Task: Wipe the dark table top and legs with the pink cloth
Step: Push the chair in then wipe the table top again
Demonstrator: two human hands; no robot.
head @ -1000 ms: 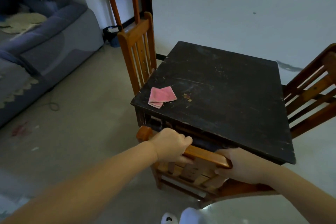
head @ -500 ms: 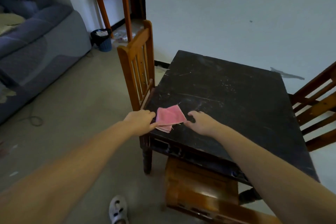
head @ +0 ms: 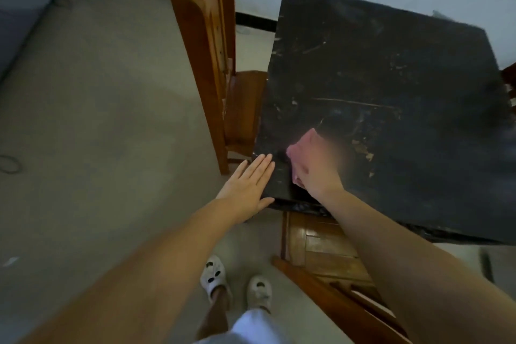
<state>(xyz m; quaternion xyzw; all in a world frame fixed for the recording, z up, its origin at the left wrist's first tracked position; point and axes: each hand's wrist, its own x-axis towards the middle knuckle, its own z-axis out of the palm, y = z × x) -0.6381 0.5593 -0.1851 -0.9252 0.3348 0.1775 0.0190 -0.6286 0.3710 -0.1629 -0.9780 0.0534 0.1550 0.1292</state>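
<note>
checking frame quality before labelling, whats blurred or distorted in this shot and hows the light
Head view: the right hand and pink cloth are smeared by motion; the left hand, flat at the table corner, is sharper; wide-angle lens bends the chair; light is dim and even, no glare.

Your right hand (head: 312, 165) is a blur, and so is the pink cloth (head: 308, 138) under it, so you cannot tell its grip. At 3 o'clock the table (head: 391, 78) runs off the edge. Its legs are hidden under the top.
</note>
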